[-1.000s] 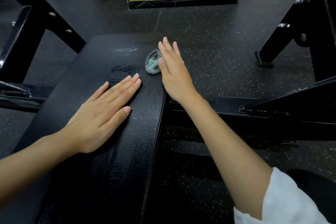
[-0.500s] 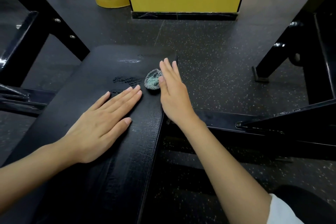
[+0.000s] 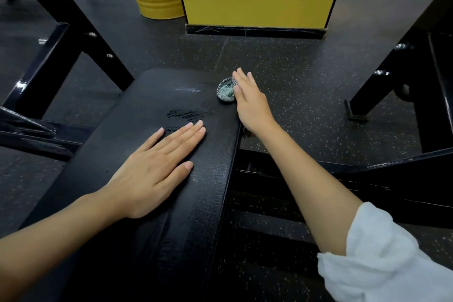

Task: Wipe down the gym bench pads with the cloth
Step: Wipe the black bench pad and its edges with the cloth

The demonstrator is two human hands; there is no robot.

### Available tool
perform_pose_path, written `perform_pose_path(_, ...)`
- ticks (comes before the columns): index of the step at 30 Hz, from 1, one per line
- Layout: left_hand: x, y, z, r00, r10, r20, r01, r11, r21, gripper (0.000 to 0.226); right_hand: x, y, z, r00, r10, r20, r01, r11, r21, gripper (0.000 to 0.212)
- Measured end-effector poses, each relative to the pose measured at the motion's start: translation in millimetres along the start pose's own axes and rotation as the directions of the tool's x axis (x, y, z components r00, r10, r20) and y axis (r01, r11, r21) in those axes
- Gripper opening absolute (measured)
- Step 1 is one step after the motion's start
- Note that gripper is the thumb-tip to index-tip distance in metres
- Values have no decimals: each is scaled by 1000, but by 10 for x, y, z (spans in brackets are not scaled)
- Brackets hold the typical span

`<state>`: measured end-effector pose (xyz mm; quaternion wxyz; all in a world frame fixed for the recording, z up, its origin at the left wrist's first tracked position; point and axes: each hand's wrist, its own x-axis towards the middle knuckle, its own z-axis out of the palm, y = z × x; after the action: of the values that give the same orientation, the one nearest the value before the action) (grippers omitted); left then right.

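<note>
The bench pad [image 3: 147, 95] runs from the near foreground to a rounded far end, and its right edge is a straight line with the speckled floor [image 3: 306, 76] beyond it. The cloth [image 3: 225, 89] sits on the pad at the far right corner, close to both edges. Bare pad surface lies open to the left of the cloth and between the two hands. The cloth is a small crumpled wad of grey-and-black weave with a pale green patch at its centre. The right hand [image 3: 250, 103] lies along the right edge, fingers straight and pressed together, thumb touching the cloth. The left hand [image 3: 152, 167] rests flat at mid-pad, fingers straight and close together, thumb held apart. Glossy streaks [image 3: 186, 114] mark the pad ahead of the left fingertips. Black frame legs [image 3: 81, 39] stand on either side of the pad, well apart from it
</note>
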<state>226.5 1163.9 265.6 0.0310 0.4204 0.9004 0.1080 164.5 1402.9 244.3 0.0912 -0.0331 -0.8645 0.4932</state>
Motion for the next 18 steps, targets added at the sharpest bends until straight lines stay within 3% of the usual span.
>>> perform_pose_path(10, 67, 52, 14, 993, -119, -19, 119, 993, 20, 63, -854, -132, 102, 987, -147, 70, 150, 988, -37, 43)
perform_pose_path(15, 99, 38, 57, 979, -193, -65, 193, 981, -7, 69, -1266, -229, 153, 978, -164, 131, 168, 986, -15, 43)
perform_pose_path(18, 78, 65, 54, 949, -291, -124, 286, 956, -57, 59, -1411, -317, 100, 975, -126, 180, 123, 992, 29, 41)
